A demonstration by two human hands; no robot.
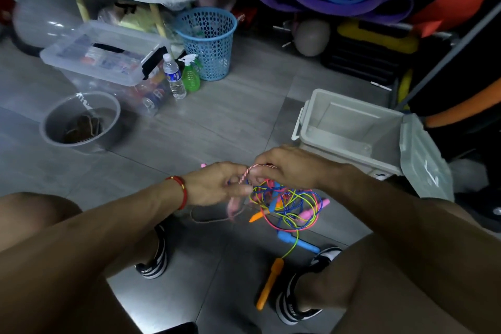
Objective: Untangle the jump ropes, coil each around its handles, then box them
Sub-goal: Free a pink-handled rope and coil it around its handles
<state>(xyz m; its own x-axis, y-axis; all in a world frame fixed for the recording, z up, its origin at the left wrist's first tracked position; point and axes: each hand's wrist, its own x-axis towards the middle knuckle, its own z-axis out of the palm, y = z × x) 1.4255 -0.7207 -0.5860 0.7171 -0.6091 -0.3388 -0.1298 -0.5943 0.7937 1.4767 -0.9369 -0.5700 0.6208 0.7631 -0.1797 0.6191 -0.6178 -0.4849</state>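
grey tiled floor [244, 116] — open grey box [352, 127] | blue basket [208, 43] | water bottle [174, 76]

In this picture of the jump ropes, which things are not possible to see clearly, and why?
Head view only:
- Number of ropes: the tangle overlaps itself too much to count.
- Grip of the right hand on the pink twisted rope: fingertips hidden behind the hand.
- Left hand fingers: blurred by motion.
- Far end of the gray box: its leaning lid covers it.
- Contents of the clear bin: blurred.
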